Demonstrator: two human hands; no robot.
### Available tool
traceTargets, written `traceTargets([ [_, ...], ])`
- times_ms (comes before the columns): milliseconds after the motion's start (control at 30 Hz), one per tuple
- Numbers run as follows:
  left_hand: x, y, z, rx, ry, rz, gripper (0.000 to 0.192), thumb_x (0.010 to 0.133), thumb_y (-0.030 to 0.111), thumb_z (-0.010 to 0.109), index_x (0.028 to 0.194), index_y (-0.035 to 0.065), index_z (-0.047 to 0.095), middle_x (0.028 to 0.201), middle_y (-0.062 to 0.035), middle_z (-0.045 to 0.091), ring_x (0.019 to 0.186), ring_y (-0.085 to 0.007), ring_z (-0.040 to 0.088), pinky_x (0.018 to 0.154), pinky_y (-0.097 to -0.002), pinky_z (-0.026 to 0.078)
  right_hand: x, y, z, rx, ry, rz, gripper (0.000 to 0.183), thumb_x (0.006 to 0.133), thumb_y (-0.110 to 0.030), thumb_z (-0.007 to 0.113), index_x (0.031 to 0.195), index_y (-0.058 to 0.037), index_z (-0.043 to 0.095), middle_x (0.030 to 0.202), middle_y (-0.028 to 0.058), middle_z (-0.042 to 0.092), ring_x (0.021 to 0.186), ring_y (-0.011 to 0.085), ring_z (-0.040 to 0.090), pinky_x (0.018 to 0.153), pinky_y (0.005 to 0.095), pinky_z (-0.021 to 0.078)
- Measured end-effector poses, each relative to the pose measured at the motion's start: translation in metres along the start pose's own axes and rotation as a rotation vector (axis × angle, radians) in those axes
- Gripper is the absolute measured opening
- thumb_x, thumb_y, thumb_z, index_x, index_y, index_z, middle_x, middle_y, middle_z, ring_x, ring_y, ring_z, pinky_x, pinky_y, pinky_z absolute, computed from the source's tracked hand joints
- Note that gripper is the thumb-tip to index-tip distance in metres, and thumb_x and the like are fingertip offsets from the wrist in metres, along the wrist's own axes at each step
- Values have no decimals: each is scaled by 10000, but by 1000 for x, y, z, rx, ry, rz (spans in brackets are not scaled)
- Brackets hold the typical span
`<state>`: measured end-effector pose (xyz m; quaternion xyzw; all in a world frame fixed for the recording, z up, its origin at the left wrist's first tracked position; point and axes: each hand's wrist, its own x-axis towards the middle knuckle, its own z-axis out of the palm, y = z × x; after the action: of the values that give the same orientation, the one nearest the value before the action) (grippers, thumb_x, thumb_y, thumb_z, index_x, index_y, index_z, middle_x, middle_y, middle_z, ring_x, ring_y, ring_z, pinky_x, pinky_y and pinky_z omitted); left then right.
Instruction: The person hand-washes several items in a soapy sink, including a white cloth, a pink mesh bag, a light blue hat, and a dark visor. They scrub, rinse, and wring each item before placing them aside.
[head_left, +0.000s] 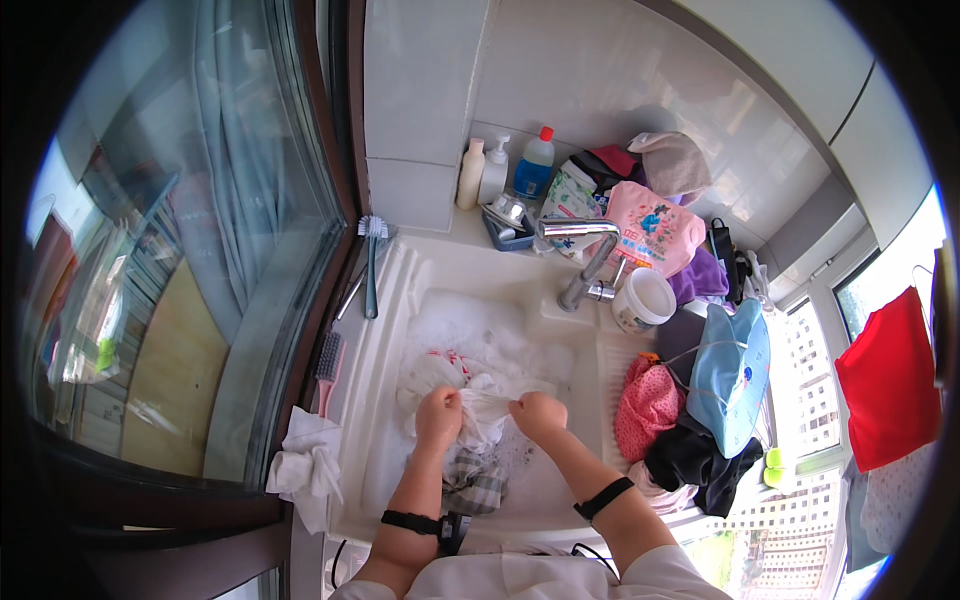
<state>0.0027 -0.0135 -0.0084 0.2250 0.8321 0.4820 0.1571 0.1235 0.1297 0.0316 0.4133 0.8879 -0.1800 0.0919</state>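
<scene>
Between my two fists a wet white cloth (484, 412) is stretched over a white sink basin (379, 420) of foamy water. My left hand (439, 420) grips the cloth's left part, and my right hand (538, 415) pinches its right end. More of the white fabric, with red marks (452, 361) on it, floats among suds (480, 322) just beyond my hands. Closer to me, a grey checked cloth (474, 484) lies partly under the water. The lower part of the white cloth hides some of the basin.
A chrome faucet (581, 281) rises behind the basin's right side, beside a white tub (643, 300). Piled clothes (649, 409) lie on the right ledge. Brushes (372, 266) and crumpled white paper (304, 469) line the left rim. Bottles (534, 165) stand at the back wall.
</scene>
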Motion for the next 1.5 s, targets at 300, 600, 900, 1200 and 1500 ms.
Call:
traceTargets([
  [300, 24, -19, -27, -1038, 338, -469, 227, 933, 187, 415, 1021, -3, 505, 960, -89, 543, 834, -173, 546, 743, -309, 460, 6, 95, -90, -152, 199, 245, 408, 810, -390, 508, 865, -30, 692, 905, 177, 665, 860, 334, 644, 742, 430, 510],
  [600, 15, 26, -62, -989, 671, -126, 238, 950, 222, 443, 1086, 32, 487, 975, -38, 481, 863, -134, 447, 789, -281, 390, -10, 118, -135, -304, 369, 291, 318, 781, -372, 559, 814, -91, 706, 847, 104, 684, 777, 290, 661, 646, 418, 513],
  [900, -31, 89, 2, -569, -358, 233, 323, 919, 303, 563, 979, -5, 638, 909, -87, 650, 775, -130, 605, 688, -260, 482, -17, -4, -35, 1682, -489, -29, 369, 869, -378, 602, 1015, -40, 598, 888, 52, 612, 814, 177, 587, 721, 298, 465],
  [1200, 26, 24, -3, 150, -155, 403, 335, 730, 194, 698, 1027, 53, 630, 921, -97, 679, 835, -229, 651, 754, -342, 505, -17, -7, -121, 1575, -92, -19, 123, 817, -143, 526, 862, -47, 588, 785, 48, 565, 700, 142, 535, 599, 276, 455],
  [1500, 36, 52, 20, 243, -290, 190, 248, 845, 269, 528, 892, 52, 638, 866, -202, 629, 853, -379, 593, 717, -445, 463, -23, 44, -194, 1747, 151, -164, 157, 867, -195, 480, 924, -70, 558, 794, 48, 580, 693, 147, 569, 619, 299, 492],
])
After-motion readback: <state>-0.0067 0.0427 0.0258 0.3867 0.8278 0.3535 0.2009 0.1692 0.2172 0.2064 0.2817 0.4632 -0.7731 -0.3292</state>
